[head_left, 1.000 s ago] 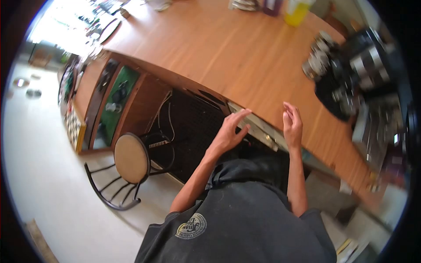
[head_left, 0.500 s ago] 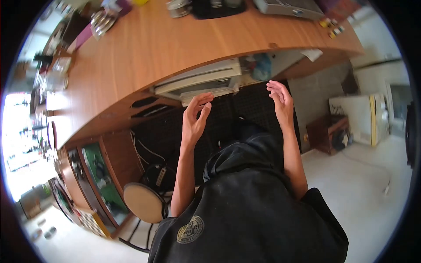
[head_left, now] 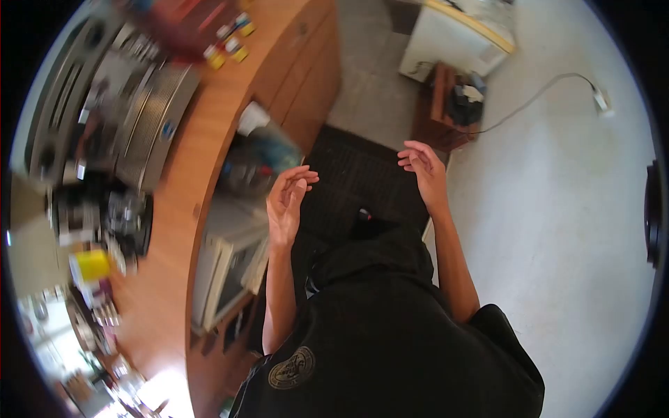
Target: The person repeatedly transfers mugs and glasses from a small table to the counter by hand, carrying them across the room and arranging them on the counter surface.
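My left hand [head_left: 287, 202] is raised in front of my body with its fingers loosely curved and apart, holding nothing. It hangs beside the open shelf under the wooden counter [head_left: 191, 139], nearest to a blue-green plastic bag [head_left: 275, 148]. My right hand [head_left: 426, 174] is held up over the edge of the dark floor mat [head_left: 355, 167], empty, with its fingers bent a little and spread. Neither hand touches anything.
On the counter stand a silver appliance [head_left: 150, 125], small yellow-labelled bottles [head_left: 235, 49] and a yellow container [head_left: 90, 265]. A white appliance [head_left: 226, 272] sits on the shelf below. Beyond are a brown wooden box [head_left: 435, 104], a white cabinet [head_left: 446, 42] and a cable on the floor [head_left: 543, 87].
The view has swung right along the counter, which now lies on the left with the floor on the right. Both hands remain raised and empty, and the stool is out of view.
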Available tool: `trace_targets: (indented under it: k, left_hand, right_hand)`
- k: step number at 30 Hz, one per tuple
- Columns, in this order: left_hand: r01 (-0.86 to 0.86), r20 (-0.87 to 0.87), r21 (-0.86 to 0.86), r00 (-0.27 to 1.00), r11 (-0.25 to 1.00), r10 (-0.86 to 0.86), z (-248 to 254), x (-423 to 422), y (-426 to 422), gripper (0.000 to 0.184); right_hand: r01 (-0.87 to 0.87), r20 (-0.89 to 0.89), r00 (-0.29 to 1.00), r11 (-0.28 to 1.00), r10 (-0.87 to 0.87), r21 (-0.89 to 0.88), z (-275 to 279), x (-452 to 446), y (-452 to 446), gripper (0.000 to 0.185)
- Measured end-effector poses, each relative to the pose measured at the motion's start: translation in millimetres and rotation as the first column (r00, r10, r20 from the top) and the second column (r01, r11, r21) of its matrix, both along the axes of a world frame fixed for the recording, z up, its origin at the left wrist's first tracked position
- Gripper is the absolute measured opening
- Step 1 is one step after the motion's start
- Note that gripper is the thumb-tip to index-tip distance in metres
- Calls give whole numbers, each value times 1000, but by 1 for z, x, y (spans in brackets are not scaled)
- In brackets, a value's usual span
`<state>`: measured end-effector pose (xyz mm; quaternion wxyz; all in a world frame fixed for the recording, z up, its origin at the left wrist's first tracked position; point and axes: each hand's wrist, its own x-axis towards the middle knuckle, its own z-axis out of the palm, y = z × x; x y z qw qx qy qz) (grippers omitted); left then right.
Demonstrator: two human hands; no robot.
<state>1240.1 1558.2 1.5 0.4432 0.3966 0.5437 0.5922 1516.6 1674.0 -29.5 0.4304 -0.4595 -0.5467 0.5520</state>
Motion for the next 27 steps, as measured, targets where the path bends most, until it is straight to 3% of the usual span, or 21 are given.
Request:
trace_targets:
  k: [5,10,17,27]
  left_hand:
    - [286,-9,48,958,957,-286,6,65,144,30]
    - [469,-3,44,883,882,-469,1,98,242,28]
    - [646,25,-15,763,763,-646,-21,122,397,27]
    - [832,17,-24,555,555,-832,9,149,653,25]
  right_hand:
    - [267,6,964,964,-267,20,9,84,64,27]
    - [464,-30,885,885,-465,-31,-2,108,104,26]
    - [610,-26,788,785,-616,-106,-11,108,188,26]
    - [750,-61,648,650,-759,-121,0,90,381,28]
